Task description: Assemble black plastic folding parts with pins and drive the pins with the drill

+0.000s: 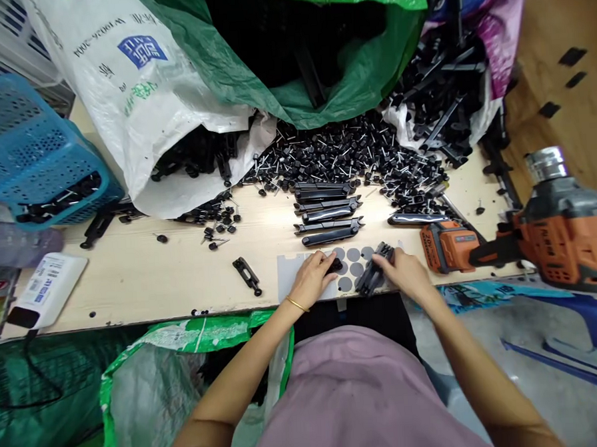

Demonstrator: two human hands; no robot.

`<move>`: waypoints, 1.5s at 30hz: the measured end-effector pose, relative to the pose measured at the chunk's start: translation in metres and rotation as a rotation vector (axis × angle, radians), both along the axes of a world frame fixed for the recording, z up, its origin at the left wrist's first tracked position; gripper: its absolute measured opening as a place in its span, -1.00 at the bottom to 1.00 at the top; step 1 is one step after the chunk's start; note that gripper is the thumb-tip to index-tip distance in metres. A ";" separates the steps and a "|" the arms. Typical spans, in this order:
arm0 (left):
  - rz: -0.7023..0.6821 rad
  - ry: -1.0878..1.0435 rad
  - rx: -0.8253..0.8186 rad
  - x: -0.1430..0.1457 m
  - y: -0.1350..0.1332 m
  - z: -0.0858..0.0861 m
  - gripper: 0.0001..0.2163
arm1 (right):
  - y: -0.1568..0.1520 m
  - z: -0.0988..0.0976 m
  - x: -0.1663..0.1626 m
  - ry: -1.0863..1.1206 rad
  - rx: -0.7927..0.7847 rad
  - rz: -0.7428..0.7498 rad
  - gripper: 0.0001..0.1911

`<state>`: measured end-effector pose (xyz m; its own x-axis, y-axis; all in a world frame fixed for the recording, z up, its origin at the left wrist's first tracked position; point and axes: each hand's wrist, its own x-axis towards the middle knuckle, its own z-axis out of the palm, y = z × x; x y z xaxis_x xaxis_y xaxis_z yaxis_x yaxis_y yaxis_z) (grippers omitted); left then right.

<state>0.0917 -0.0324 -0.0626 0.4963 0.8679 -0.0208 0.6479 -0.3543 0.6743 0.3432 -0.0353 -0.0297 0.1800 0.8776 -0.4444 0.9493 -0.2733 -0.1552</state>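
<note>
My left hand point(315, 274) rests on a white sheet point(290, 272) of grey round stickers point(353, 255) at the table's near edge, fingers pinched on a small dark piece. My right hand point(399, 268) is closed around a black plastic part point(374, 273) just right of the sheet. Finished black handles point(327, 216) lie stacked in a row just beyond the sheet.
A heap of black screws and knobs point(355, 150) spills from a green sack point(320, 62) and a white sack point(137, 105). An orange power driver point(554, 233) sits on the right. A blue basket point(25, 158) and a white power bank point(46, 290) stand at left. A loose black part point(246, 274) lies nearby.
</note>
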 end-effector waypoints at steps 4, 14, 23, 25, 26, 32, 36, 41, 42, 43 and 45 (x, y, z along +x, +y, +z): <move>0.101 -0.027 -0.008 0.001 0.000 0.001 -0.64 | 0.003 -0.009 -0.027 0.073 0.075 -0.072 -0.41; 0.340 -0.129 0.072 0.040 -0.019 -0.005 -0.69 | -0.005 0.001 -0.040 0.363 0.190 0.384 -0.61; 0.391 -0.034 0.154 0.052 -0.023 -0.021 -0.68 | -0.002 -0.025 -0.042 0.651 0.348 0.391 -0.59; 0.370 0.002 0.188 0.054 -0.023 -0.023 -0.68 | -0.001 -0.026 -0.040 0.658 0.365 0.403 -0.59; 0.364 0.026 0.202 0.056 -0.023 -0.024 -0.68 | 0.000 -0.026 -0.040 0.660 0.374 0.407 -0.59; 0.367 0.190 0.281 0.062 -0.027 -0.026 -0.65 | 0.001 -0.025 -0.041 0.653 0.374 0.384 -0.60; 0.265 0.144 0.237 0.051 -0.018 -0.023 -0.68 | 0.000 -0.027 -0.039 0.630 0.378 0.399 -0.57; 0.261 0.101 0.203 0.053 -0.015 -0.022 -0.71 | 0.000 -0.032 -0.038 0.602 0.423 0.417 -0.56; 0.326 0.110 0.206 0.057 -0.018 -0.023 -0.70 | 0.000 -0.032 -0.039 0.599 0.427 0.415 -0.56; 0.388 0.118 0.211 0.062 -0.020 -0.023 -0.70 | 0.000 -0.032 -0.039 0.600 0.429 0.415 -0.56; 0.457 0.129 0.222 0.069 -0.024 -0.023 -0.70 | 0.000 -0.032 -0.039 0.602 0.427 0.416 -0.56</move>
<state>0.1611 -0.0569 -0.0860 0.0714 0.9858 0.1522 0.8429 -0.1412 0.5192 0.3047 -0.0350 -0.0617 -0.3560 0.9342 0.0242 0.6815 0.2773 -0.6772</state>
